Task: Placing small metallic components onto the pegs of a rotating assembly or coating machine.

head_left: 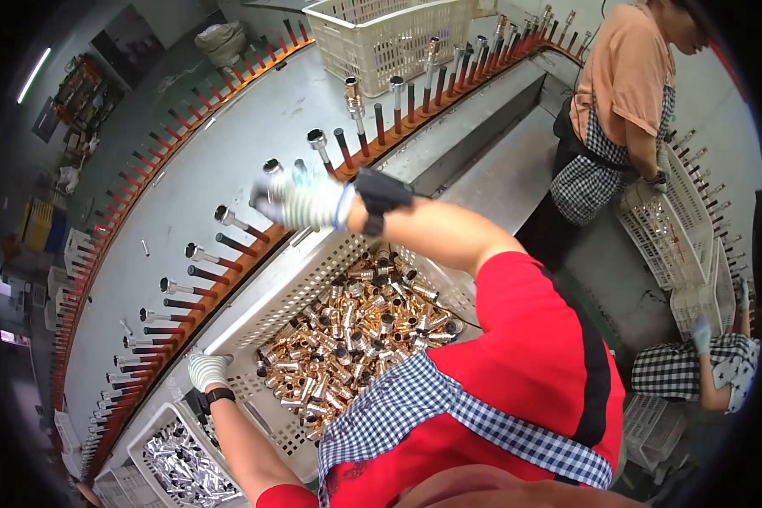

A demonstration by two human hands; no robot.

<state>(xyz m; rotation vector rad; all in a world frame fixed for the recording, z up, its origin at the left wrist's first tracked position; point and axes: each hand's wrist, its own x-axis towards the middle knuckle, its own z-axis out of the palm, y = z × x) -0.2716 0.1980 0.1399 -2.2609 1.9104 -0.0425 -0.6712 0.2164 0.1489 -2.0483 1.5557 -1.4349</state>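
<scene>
My right hand (300,201), in a striped glove and smeared by motion, is over the row of upright dark-tipped red pegs (235,245) along the curved rail. Silver and copper-coloured tubular fittings (241,222) stand on pegs around it. Whether this hand holds a fitting I cannot make out. My left hand (209,371), gloved too, is at the left corner of a white perforated crate (271,305); its fingers are mostly hidden. Inside the crate lies a heap of copper-coloured threaded fittings (356,330). Below my left hand is a white bin (148,461) of small silver tubular parts (186,466).
The pegged rail (196,320) curves around a grey table (195,169). A cream crate (389,38) stands on its far side. At right, a person in an apron (618,102) bends over white crates (665,229); another person (694,372) is lower right.
</scene>
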